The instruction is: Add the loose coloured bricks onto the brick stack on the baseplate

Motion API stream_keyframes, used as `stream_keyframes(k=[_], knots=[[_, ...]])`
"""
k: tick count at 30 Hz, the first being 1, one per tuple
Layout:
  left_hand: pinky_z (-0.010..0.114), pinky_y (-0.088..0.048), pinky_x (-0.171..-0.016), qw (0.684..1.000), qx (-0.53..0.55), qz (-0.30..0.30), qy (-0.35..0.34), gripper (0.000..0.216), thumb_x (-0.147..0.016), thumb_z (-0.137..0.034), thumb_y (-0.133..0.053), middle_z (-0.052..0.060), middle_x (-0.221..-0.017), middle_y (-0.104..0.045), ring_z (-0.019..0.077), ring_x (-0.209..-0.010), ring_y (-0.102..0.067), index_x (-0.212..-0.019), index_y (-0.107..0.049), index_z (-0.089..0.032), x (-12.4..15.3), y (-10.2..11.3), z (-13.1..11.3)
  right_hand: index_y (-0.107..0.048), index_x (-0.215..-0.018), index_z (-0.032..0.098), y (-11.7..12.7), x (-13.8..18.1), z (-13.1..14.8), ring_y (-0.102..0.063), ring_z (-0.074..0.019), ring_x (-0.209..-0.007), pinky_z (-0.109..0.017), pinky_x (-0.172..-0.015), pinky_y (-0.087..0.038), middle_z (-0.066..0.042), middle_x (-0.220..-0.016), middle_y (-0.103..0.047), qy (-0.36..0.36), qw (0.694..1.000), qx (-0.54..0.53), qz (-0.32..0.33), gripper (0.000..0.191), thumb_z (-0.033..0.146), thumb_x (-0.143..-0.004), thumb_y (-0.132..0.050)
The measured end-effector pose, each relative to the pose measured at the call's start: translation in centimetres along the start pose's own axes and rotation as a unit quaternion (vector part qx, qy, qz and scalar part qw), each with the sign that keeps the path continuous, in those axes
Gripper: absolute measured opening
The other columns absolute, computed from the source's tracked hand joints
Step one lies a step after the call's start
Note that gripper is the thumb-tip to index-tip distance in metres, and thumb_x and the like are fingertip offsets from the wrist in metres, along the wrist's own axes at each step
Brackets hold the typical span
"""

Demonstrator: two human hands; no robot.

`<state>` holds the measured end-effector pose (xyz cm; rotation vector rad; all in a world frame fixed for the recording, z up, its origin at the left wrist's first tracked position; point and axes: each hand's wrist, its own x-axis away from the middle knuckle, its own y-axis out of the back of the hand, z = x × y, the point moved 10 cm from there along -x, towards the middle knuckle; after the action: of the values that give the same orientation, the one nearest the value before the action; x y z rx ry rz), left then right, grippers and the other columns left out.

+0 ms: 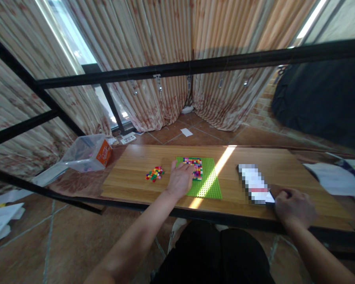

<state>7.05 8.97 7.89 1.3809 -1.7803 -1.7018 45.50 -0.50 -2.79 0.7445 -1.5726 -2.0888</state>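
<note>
My left hand [180,179] is over the left side of a green studded baseplate [208,189]. Its index finger and thumb come together at a patch of small multicoloured bricks [198,167] built on the plate; whatever is between the fingertips is hidden. Left of this hand, a loose heap of small coloured bricks [155,173] lies on the wooden tabletop. My right hand [296,207] rests near the front edge with its fingers curled in, nothing showing in them. Close beside it lies a phone [254,183], its screen lit and blurred out.
A clear plastic box [87,154] with an orange label stands left of the wooden tabletop [130,169]. Black metal bars [177,71] cross in front of the curtains. Papers [335,179] lie at the right, and a sunlight strip crosses the baseplate.
</note>
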Motion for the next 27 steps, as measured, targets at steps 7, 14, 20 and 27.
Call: stream_keyframes(k=[7,14,20,27], knots=[[0.049,-0.03,-0.102,1.0,0.002,-0.005,-0.022,0.018,-0.087,-0.017,-0.052,0.003,-0.079,-0.064,0.0204,-0.086,-0.053,-0.073,-0.064,-0.021,-0.1,0.4,-0.1,-0.069,-0.11,0.016,0.0,0.0,0.1,-0.059,-0.0318,-0.106,-0.041,-0.082,-0.045,-0.018,-0.113,-0.062,0.009,1.0,0.007,0.0,0.051,0.039,-0.091,-0.027],[0.048,-0.029,-0.104,0.999,0.006,-0.028,-0.021,0.013,-0.087,-0.018,-0.053,0.003,-0.089,-0.064,0.0205,-0.093,-0.053,-0.081,-0.064,-0.021,0.4,-0.3,0.2,-0.069,-0.109,0.017,0.1,0.2,0.0,-0.06,-0.0324,-0.104,-0.042,-0.081,-0.046,-0.018,-0.113,-0.062,0.003,1.0,0.005,-0.008,0.051,0.039,-0.091,-0.027],[0.044,-0.033,-0.101,0.997,0.046,-0.061,0.024,0.012,-0.083,-0.016,-0.058,0.003,-0.098,-0.064,0.0217,-0.098,-0.054,-0.093,-0.062,-0.021,1.0,-1.0,1.4,-0.068,-0.111,0.016,-0.1,0.0,-0.1,-0.059,-0.0326,-0.106,-0.042,-0.083,-0.046,-0.018,-0.113,-0.062,0.008,1.0,0.007,-0.005,0.053,0.04,-0.09,-0.025],[0.042,-0.037,-0.095,0.996,0.049,-0.065,0.024,0.012,-0.084,-0.019,-0.059,0.004,-0.101,-0.064,0.0226,-0.099,-0.055,-0.095,-0.061,-0.021,1.2,-1.0,1.7,-0.067,-0.112,0.017,-0.2,0.0,-0.2,-0.058,-0.0336,-0.109,-0.043,-0.085,-0.046,-0.018,-0.117,-0.061,0.006,1.0,0.004,0.002,0.055,0.042,-0.091,-0.023]])
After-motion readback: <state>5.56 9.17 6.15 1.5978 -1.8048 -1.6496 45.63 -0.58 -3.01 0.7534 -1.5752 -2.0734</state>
